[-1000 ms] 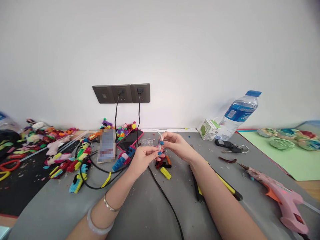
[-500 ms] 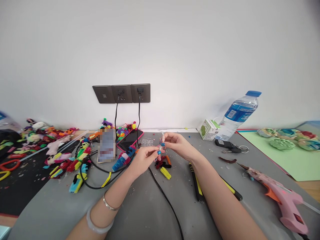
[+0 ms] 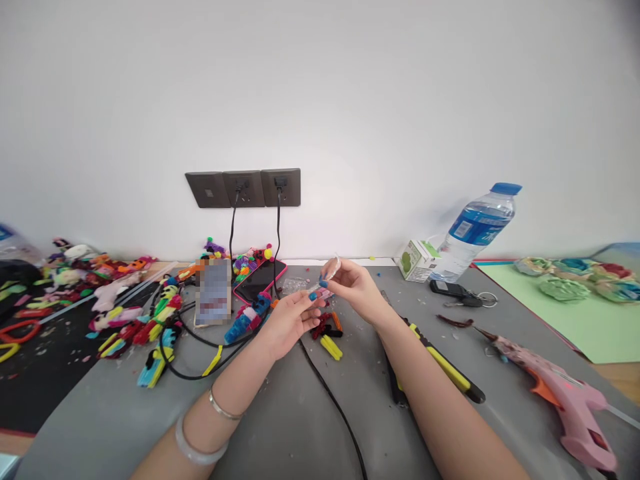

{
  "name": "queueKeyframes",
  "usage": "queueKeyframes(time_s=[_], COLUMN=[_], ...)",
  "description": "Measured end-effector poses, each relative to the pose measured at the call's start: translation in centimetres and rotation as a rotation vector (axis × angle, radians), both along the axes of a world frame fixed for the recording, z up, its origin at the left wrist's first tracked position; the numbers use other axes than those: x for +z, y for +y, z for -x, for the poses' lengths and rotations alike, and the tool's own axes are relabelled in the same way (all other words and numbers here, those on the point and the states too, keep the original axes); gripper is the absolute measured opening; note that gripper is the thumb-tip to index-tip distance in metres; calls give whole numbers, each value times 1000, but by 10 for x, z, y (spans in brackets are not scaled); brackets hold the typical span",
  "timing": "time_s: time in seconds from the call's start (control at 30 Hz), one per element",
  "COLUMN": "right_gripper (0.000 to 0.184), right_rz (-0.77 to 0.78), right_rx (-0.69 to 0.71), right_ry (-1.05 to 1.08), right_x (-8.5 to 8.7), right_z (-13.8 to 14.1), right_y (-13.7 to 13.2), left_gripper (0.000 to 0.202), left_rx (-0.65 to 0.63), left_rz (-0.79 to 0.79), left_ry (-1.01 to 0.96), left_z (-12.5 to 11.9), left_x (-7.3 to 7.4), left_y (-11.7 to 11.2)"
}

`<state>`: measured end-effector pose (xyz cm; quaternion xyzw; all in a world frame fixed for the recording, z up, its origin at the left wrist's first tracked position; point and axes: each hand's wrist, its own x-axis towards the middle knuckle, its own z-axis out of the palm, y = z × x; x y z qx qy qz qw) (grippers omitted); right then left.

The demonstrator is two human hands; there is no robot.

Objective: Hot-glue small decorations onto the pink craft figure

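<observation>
My left hand (image 3: 293,320) and my right hand (image 3: 356,290) meet above the middle of the table, thumbs and forefingers pinched close together. Between them is a small, shiny, clear-whitish strip (image 3: 334,268), which looks like thin plastic. Its upper end curls out above my right fingers, and the fingers hide much of the rest. Below the hands lies a small figure of fuzzy pipe cleaners (image 3: 330,345) in yellow, black, orange and dark red. Just behind my left fingers is a crumpled piece of clear plastic (image 3: 296,284).
Pliers (image 3: 447,367) lie under my right forearm. Right of them are a pink glue gun (image 3: 560,393), car keys (image 3: 463,293), a small box (image 3: 419,260) and a leaning water bottle (image 3: 477,230). Phones (image 3: 261,279), black cables (image 3: 333,400) and fuzzy figures (image 3: 163,320) occupy the left.
The strip has turned, and its free end now curls beside my right fingers. My right fingers have bent over it, and my left hand's lower fingers have loosened a little.
</observation>
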<state>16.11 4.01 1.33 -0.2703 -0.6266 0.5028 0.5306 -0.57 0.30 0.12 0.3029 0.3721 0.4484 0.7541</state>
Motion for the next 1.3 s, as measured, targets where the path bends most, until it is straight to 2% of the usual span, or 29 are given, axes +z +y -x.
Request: queueKeyframes(time_s=[0.17,0.33,0.7,0.87,1.3], right_gripper=[23,25,12,6,7], right_rz=[-125,-185,-313,-290,-223], right_rx=[53,-2,-53,-17,17], right_ry=[-103,-166,-333,-308,-276], right_x=[-3,1,8,9,4], right_z=[1,0,3,3,0], right_y=[-2,-6,-8,-9,-5], left_gripper=[21,24,25,26,36], left_rx=[113,144,244,254,275], left_rz=[121,136,160,108,56], left_ry=[-184,-246,-199,-175,-154], left_z=[-1,-4,-7,-4,-3], left_x=[-3,-4,-5,-6,1], left_y=[1,0,0,4,2])
